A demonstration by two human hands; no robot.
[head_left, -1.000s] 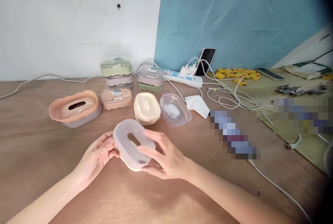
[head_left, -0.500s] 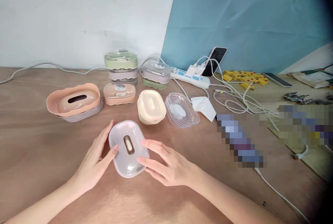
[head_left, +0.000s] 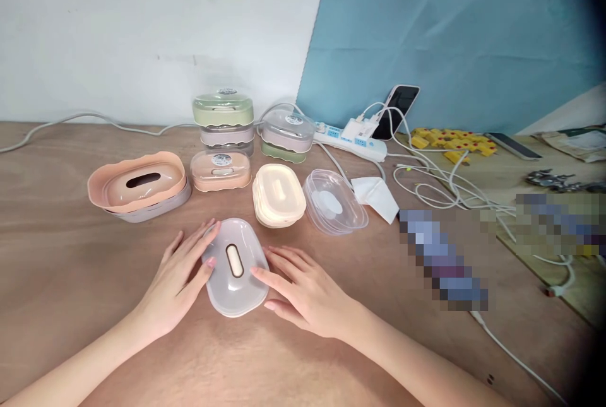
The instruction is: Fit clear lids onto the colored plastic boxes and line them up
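Observation:
In front of me on the wooden table lies a shallow lavender plastic tray (head_left: 237,293) with rounded corners and an oval slot. A cream surface shows through the slot, and a pale rim peeks out beneath the tray's front edge. My left hand (head_left: 176,284) rests at the left side, its fingers stretched out, with thumb and index fingertips on the tray. From the right, my right hand (head_left: 307,290) has its index fingertip on the upper face and its other fingers spread along the edge. Just beyond stands a stack of cream trays (head_left: 280,195), beside nested clear plastic lids (head_left: 337,202).
Nested peach and lavender wavy-edged boxes (head_left: 101,189) stand at left. Lidded boxes (head_left: 222,113) are stacked near the wall, with a peach one (head_left: 220,173) in front. To the right are a power strip (head_left: 348,141), white cables (head_left: 426,189), a phone (head_left: 398,110) and white paper (head_left: 376,199).
The lavender tray has settled lower, with cream now filling its slot. My left fingers have come onto its upper left edge. My right fingers have shifted along the right edge.

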